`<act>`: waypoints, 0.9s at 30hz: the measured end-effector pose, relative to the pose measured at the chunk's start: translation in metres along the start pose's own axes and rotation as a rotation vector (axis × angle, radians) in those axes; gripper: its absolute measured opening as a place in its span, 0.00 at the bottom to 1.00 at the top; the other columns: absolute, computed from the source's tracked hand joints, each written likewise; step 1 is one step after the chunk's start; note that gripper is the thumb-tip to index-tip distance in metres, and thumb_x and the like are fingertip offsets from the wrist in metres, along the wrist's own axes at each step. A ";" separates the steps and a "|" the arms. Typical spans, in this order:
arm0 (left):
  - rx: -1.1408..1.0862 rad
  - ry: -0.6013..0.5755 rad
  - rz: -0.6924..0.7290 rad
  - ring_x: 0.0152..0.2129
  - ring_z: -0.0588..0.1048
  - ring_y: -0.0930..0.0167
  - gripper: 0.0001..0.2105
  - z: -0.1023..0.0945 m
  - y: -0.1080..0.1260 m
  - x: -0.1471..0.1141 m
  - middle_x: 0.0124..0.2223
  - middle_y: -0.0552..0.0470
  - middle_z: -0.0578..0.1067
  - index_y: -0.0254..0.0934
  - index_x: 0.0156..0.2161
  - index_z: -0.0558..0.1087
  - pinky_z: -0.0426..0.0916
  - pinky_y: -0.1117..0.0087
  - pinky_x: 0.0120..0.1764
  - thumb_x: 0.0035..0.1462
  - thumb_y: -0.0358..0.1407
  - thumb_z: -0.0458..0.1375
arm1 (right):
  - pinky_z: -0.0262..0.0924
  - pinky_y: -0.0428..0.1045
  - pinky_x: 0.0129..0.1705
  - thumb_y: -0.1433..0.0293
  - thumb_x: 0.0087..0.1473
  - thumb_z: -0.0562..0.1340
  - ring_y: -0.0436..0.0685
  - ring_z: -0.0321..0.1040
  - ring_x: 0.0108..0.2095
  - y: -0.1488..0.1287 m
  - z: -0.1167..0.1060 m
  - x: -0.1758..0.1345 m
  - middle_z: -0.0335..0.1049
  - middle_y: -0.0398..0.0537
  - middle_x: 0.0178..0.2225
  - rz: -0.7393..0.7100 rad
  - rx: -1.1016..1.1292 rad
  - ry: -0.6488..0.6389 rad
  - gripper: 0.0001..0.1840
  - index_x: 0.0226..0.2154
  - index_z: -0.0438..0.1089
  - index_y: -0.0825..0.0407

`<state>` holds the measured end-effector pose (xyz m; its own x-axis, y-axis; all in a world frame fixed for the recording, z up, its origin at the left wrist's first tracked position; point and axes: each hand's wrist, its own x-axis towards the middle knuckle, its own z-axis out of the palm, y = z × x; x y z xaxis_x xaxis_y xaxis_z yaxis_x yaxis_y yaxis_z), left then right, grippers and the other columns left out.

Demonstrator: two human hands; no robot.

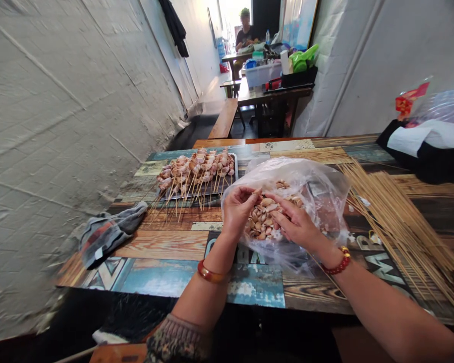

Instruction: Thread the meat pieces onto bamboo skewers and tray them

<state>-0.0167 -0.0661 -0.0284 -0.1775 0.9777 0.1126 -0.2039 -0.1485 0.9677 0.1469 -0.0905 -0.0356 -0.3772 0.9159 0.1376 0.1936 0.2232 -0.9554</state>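
Over a clear plastic bag [327,184] of loose garlic cloves [263,219], my two hands are close together. My left hand [239,209] pinches a garlic clove [256,192] between thumb and fingertips. My right hand [297,224] is closed, its fingertips beside that clove. A thin bamboo skewer [327,276] runs out below my right wrist and appears held in that hand; its tip is hidden. Beyond my left hand, a metal tray [235,171] carries many skewers threaded with garlic cloves [200,166], their bare ends pointing toward me.
Bare bamboo skewers [404,227] lie in a spread bundle on the right. A grey cloth [111,234] rests at the table's left edge. A black container [427,161] with plastic packaging stands far right. Behind are a bench [224,118], another loaded table [263,96] and a seated person [245,38].
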 end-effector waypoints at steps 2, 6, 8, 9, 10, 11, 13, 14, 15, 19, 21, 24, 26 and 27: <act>0.015 -0.002 0.007 0.23 0.74 0.76 0.12 0.001 0.000 -0.001 0.25 0.55 0.76 0.35 0.30 0.73 0.69 0.75 0.29 0.44 0.38 0.69 | 0.57 0.45 0.23 0.66 0.60 0.54 0.49 0.58 0.19 0.002 0.000 0.000 0.63 0.40 0.21 -0.008 -0.006 0.013 0.27 0.62 0.59 0.50; 0.044 0.000 0.012 0.22 0.74 0.74 0.12 0.003 0.000 -0.001 0.24 0.55 0.75 0.35 0.29 0.73 0.69 0.73 0.29 0.43 0.38 0.69 | 0.57 0.45 0.24 0.67 0.60 0.53 0.48 0.57 0.19 0.005 0.001 0.000 0.63 0.39 0.21 -0.014 -0.002 0.026 0.27 0.62 0.59 0.49; 0.053 0.000 0.022 0.22 0.74 0.74 0.12 0.003 0.000 -0.002 0.24 0.55 0.75 0.35 0.29 0.73 0.69 0.72 0.29 0.43 0.39 0.69 | 0.56 0.45 0.24 0.68 0.60 0.53 0.48 0.57 0.19 0.004 0.001 0.000 0.62 0.38 0.20 -0.011 -0.008 0.028 0.27 0.62 0.59 0.50; 0.053 -0.002 0.029 0.22 0.74 0.74 0.12 0.003 0.000 -0.002 0.24 0.55 0.76 0.35 0.29 0.73 0.69 0.72 0.30 0.43 0.39 0.69 | 0.56 0.45 0.24 0.68 0.60 0.53 0.48 0.57 0.19 0.004 0.001 0.000 0.62 0.38 0.20 -0.009 -0.011 0.026 0.27 0.62 0.59 0.50; 0.054 -0.005 0.036 0.23 0.74 0.74 0.12 0.003 -0.001 -0.002 0.24 0.55 0.76 0.36 0.29 0.74 0.69 0.72 0.30 0.43 0.39 0.69 | 0.57 0.45 0.25 0.68 0.60 0.53 0.49 0.57 0.19 0.003 0.000 0.000 0.62 0.38 0.20 -0.007 -0.014 0.025 0.27 0.62 0.59 0.50; 0.054 -0.007 0.043 0.23 0.74 0.74 0.11 0.003 -0.001 -0.002 0.25 0.55 0.76 0.36 0.29 0.74 0.70 0.72 0.31 0.43 0.39 0.69 | 0.57 0.45 0.25 0.68 0.60 0.53 0.49 0.57 0.19 0.003 0.000 0.000 0.61 0.38 0.20 -0.006 -0.016 0.024 0.27 0.62 0.59 0.50; 0.057 -0.008 0.055 0.22 0.74 0.74 0.11 0.003 -0.002 -0.001 0.25 0.55 0.75 0.36 0.30 0.74 0.70 0.71 0.31 0.44 0.39 0.69 | 0.57 0.45 0.25 0.69 0.60 0.53 0.49 0.57 0.20 0.001 0.000 0.000 0.61 0.38 0.20 -0.005 -0.021 0.023 0.27 0.62 0.59 0.51; 0.062 -0.009 0.061 0.22 0.74 0.74 0.10 0.002 -0.002 -0.001 0.25 0.55 0.75 0.36 0.29 0.74 0.70 0.72 0.31 0.44 0.39 0.69 | 0.57 0.45 0.26 0.69 0.60 0.52 0.49 0.57 0.20 0.001 0.000 0.000 0.61 0.38 0.20 -0.004 -0.024 0.022 0.28 0.62 0.59 0.51; 0.069 -0.010 0.068 0.22 0.74 0.74 0.10 0.002 -0.003 -0.001 0.24 0.55 0.75 0.36 0.29 0.74 0.70 0.72 0.31 0.44 0.39 0.69 | 0.57 0.45 0.26 0.69 0.60 0.52 0.49 0.58 0.20 0.001 0.000 0.000 0.61 0.38 0.20 -0.003 -0.030 0.021 0.28 0.62 0.59 0.51; 0.108 -0.024 0.117 0.23 0.73 0.73 0.09 0.000 -0.008 0.000 0.26 0.54 0.76 0.37 0.30 0.75 0.69 0.71 0.31 0.46 0.39 0.68 | 0.58 0.45 0.26 0.70 0.59 0.52 0.49 0.59 0.20 0.003 0.000 0.001 0.63 0.39 0.20 -0.006 -0.056 0.020 0.29 0.62 0.58 0.52; 0.135 -0.033 0.143 0.24 0.73 0.73 0.09 -0.002 -0.010 0.000 0.28 0.54 0.76 0.38 0.30 0.75 0.69 0.71 0.32 0.46 0.39 0.68 | 0.58 0.46 0.26 0.71 0.59 0.52 0.49 0.59 0.20 0.005 0.000 0.001 0.64 0.39 0.20 -0.008 -0.062 0.018 0.30 0.64 0.56 0.51; 0.213 -0.055 0.170 0.26 0.73 0.72 0.07 -0.005 -0.011 0.000 0.30 0.53 0.77 0.39 0.30 0.76 0.69 0.70 0.34 0.47 0.38 0.67 | 0.60 0.46 0.27 0.72 0.58 0.52 0.50 0.59 0.20 0.007 0.000 0.002 0.65 0.39 0.21 -0.016 -0.057 0.001 0.33 0.66 0.52 0.50; 0.271 -0.065 0.183 0.27 0.73 0.72 0.06 -0.006 -0.010 -0.001 0.31 0.52 0.77 0.39 0.30 0.76 0.68 0.71 0.34 0.48 0.38 0.66 | 0.60 0.46 0.28 0.73 0.58 0.51 0.50 0.60 0.21 0.007 -0.001 0.002 0.64 0.39 0.21 -0.018 -0.059 -0.015 0.35 0.67 0.49 0.51; 0.291 -0.066 0.189 0.28 0.73 0.72 0.05 -0.006 -0.008 -0.001 0.31 0.51 0.77 0.39 0.30 0.77 0.68 0.71 0.34 0.48 0.38 0.66 | 0.61 0.47 0.28 0.73 0.57 0.51 0.51 0.60 0.21 0.007 -0.001 0.002 0.64 0.39 0.21 -0.019 -0.063 -0.022 0.35 0.67 0.48 0.51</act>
<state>-0.0205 -0.0668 -0.0381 -0.1218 0.9459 0.3007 0.1114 -0.2880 0.9511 0.1482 -0.0866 -0.0418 -0.4010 0.9038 0.1493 0.2425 0.2619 -0.9341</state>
